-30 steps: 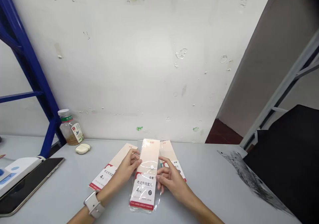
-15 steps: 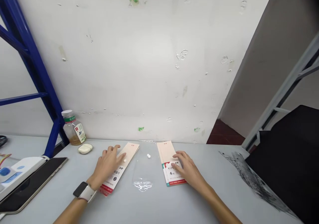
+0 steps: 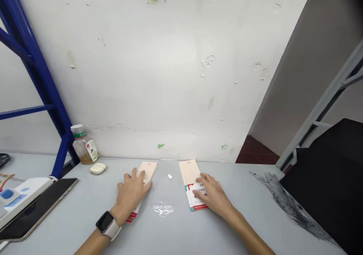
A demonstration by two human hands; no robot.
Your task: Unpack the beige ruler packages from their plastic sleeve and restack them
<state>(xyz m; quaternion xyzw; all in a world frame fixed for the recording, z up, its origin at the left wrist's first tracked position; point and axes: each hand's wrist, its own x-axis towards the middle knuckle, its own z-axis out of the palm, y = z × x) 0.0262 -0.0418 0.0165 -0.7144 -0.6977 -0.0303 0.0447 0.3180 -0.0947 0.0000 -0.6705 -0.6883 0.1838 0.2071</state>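
Two small stacks of long beige cards with red ends lie on the grey table (image 3: pixel 176 232). My left hand (image 3: pixel 132 194), with a white watch on the wrist, lies flat and open on the left stack (image 3: pixel 148 170). My right hand (image 3: pixel 213 196) rests with fingers spread on the right stack (image 3: pixel 189 171). Between the stacks lies a clear plastic sleeve (image 3: pixel 163 206) with a small white button (image 3: pixel 169 176) at its far end.
A glass jar (image 3: pixel 84 144) and a cream earbud case (image 3: pixel 98 168) stand by the wall at back left, beside a blue rack post (image 3: pixel 42 84). A dark tablet (image 3: pixel 34 209) and white device (image 3: pixel 17 194) lie at left. A black surface (image 3: pixel 326 183) borders the right.
One second ago both hands held a sleeved card at the centre. It has gone onto the left stack, an empty clear sleeve lies between, and both hands moved apart onto the stacks.
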